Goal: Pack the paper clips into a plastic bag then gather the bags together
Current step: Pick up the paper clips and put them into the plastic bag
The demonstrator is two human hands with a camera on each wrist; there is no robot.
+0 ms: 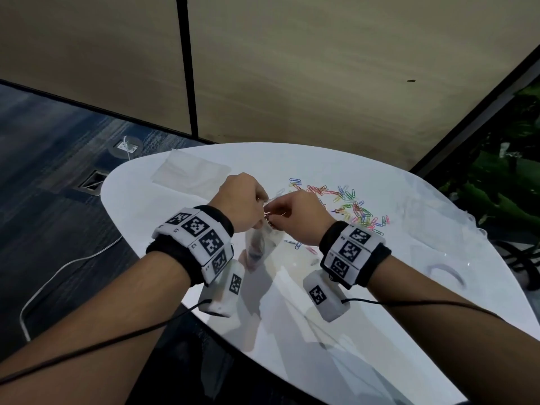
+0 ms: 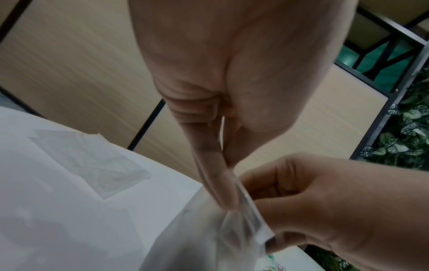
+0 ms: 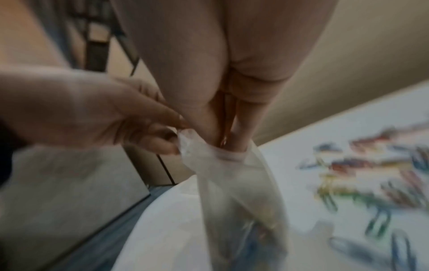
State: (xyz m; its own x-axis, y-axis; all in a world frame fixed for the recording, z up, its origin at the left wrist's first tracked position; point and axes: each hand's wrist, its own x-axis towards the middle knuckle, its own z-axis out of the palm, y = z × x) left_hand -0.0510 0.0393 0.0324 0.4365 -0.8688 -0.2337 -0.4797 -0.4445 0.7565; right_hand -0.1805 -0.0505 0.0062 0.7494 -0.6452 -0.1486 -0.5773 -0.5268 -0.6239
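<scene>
Left grip (image 1: 244,200): pinches the bag (image 1: 260,244) rim.
Right grip (image 1: 295,211): fingers in the mouth, clips (image 1: 350,206) hidden; can't tell.
Tip: keep mouth wide, drop clips deep.

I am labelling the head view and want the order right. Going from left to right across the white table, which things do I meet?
Flat clear plastic bags → left hand → small clear plastic bag held upright → right hand → scattered pile of coloured paper clips.
</scene>
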